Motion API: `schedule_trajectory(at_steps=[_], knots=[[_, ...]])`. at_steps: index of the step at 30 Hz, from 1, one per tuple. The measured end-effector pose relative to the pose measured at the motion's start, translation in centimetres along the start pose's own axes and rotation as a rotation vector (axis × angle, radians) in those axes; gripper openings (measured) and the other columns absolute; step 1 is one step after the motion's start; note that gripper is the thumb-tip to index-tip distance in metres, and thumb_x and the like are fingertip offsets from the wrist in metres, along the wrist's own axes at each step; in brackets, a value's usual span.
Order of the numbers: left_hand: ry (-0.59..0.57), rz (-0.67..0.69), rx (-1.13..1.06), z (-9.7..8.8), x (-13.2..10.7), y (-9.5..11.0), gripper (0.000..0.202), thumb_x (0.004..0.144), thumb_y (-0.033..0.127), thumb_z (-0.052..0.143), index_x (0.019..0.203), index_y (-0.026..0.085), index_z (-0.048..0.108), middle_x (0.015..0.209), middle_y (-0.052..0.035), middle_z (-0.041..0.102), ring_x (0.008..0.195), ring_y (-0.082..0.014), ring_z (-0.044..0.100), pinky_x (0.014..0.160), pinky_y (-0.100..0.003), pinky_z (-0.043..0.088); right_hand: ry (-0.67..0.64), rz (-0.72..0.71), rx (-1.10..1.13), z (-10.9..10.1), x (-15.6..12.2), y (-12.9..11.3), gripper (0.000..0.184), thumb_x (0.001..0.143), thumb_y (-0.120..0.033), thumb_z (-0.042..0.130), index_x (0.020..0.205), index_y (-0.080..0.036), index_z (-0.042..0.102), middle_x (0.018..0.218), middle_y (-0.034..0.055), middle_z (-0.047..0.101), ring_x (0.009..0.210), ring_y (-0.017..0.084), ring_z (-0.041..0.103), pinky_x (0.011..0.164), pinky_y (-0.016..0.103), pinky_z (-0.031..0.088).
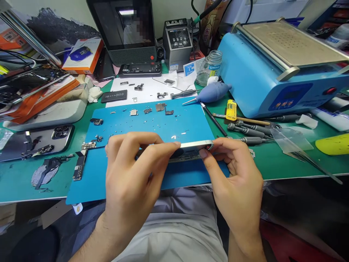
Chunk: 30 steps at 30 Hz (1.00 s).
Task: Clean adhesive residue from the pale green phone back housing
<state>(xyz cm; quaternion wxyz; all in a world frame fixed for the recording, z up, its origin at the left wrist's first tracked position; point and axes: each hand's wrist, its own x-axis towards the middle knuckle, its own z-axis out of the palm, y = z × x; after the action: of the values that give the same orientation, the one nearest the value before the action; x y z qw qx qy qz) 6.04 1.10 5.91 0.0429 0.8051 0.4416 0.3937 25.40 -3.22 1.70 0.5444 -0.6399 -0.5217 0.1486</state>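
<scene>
Both hands hold a phone housing [192, 145] tilted on its edge above the blue mat [87, 191], its pale side rim facing up. My left hand [133, 173] is closed on the left part, with fingers bent over it and hiding much of it. My right hand [237, 174] grips the right end between thumb and fingers, beside the camera corner. Beyond the hands, tiny screws and small metal plates [133, 112] lie scattered on the mat. A logic board [80, 167] rests along the mat's left side, near a small camera module [96, 121].
A blue air blower [214, 92], glass jar [208, 69] and several screwdrivers [249, 131] lie to the right, before a blue heating machine [272, 80]. Tweezers [319, 165] sit at far right. A battery [114, 96] lies behind the mat; another phone [35, 142] lies left.
</scene>
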Motion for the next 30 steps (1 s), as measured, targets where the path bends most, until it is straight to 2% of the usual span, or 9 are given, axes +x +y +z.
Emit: schedule_trajectory(at_steps=[3,7,10,15,18,21,27,30], knots=[[-0.004,-0.005,-0.050,-0.6,-0.6,-0.3,0.050,0.108,-0.002,0.070,0.143,0.034,0.075,0.118,-0.0031,0.075,0.113,-0.0239,0.064,0.102,-0.046,0.052,-0.018,0.010,0.019,-0.4,0.0,0.2,0.011,0.110,-0.028,0.079,0.119,-0.029,0.075,0.114,-0.0017,0.072,0.102,0.015,0.073,0.095,0.030,0.059],[0.085,-0.099,-0.138,-1.5,-1.5,-0.9,0.064,0.108,-0.001,0.071,0.160,0.038,0.068,0.134,-0.0041,0.073,0.128,-0.0246,0.068,0.113,-0.047,0.053,0.007,0.031,0.036,-0.5,-0.2,0.7,0.015,0.107,-0.033,0.083,0.119,-0.028,0.076,0.113,0.0001,0.074,0.102,0.018,0.074,0.094,0.032,0.060],[0.176,-0.189,-0.111,-2.2,-2.3,-1.4,0.056,0.109,0.006,0.073,0.155,0.039,0.071,0.135,-0.0043,0.072,0.126,-0.0246,0.068,0.112,-0.047,0.054,0.047,0.047,0.026,-0.4,-0.4,1.0,0.020,0.104,-0.038,0.086,0.118,-0.027,0.078,0.114,0.0017,0.076,0.104,0.020,0.075,0.095,0.034,0.061],[0.290,-0.331,-0.195,-2.8,-4.1,-1.6,0.030,0.110,0.012,0.073,0.131,0.033,0.073,0.120,-0.0020,0.070,0.104,-0.0193,0.066,0.090,-0.035,0.056,0.080,0.067,0.046,-0.3,-0.5,1.2,0.027,0.101,-0.045,0.088,0.117,-0.025,0.079,0.114,0.0033,0.078,0.104,0.023,0.077,0.095,0.037,0.063],[0.257,-0.387,-0.281,-2.8,-5.0,-1.4,0.018,0.112,0.015,0.070,0.121,0.030,0.073,0.108,0.0001,0.070,0.095,-0.0155,0.069,0.082,-0.027,0.058,0.100,0.083,0.080,-0.3,-0.3,1.1,0.030,0.100,-0.047,0.090,0.116,-0.024,0.080,0.114,0.0035,0.079,0.103,0.023,0.078,0.093,0.037,0.064],[0.175,-0.453,-0.377,-2.7,-5.6,-0.9,0.010,0.115,0.022,0.068,0.117,0.029,0.075,0.101,0.0010,0.074,0.089,-0.0148,0.072,0.079,-0.025,0.060,0.132,0.101,0.124,-0.2,-0.1,0.7,0.033,0.096,-0.049,0.093,0.115,-0.024,0.081,0.112,0.0035,0.079,0.103,0.023,0.078,0.093,0.037,0.066],[-0.016,-0.570,-0.575,-2.5,-5.4,-0.3,0.032,0.120,0.040,0.063,0.099,0.028,0.083,0.081,0.0014,0.076,0.075,-0.0149,0.073,0.072,-0.024,0.058,0.188,0.142,0.208,-0.4,0.0,0.1,0.040,0.089,-0.048,0.100,0.116,-0.023,0.083,0.111,0.0053,0.079,0.095,0.022,0.076,0.082,0.034,0.066],[-0.074,-0.599,-0.678,-2.1,-5.0,-0.1,0.030,0.120,0.043,0.063,0.110,0.029,0.088,0.086,0.0004,0.082,0.079,-0.0161,0.077,0.074,-0.025,0.062,0.191,0.156,0.270,-0.4,-0.2,0.1,0.041,0.090,-0.048,0.100,0.119,-0.024,0.083,0.114,0.0064,0.079,0.096,0.022,0.076,0.078,0.033,0.064]])
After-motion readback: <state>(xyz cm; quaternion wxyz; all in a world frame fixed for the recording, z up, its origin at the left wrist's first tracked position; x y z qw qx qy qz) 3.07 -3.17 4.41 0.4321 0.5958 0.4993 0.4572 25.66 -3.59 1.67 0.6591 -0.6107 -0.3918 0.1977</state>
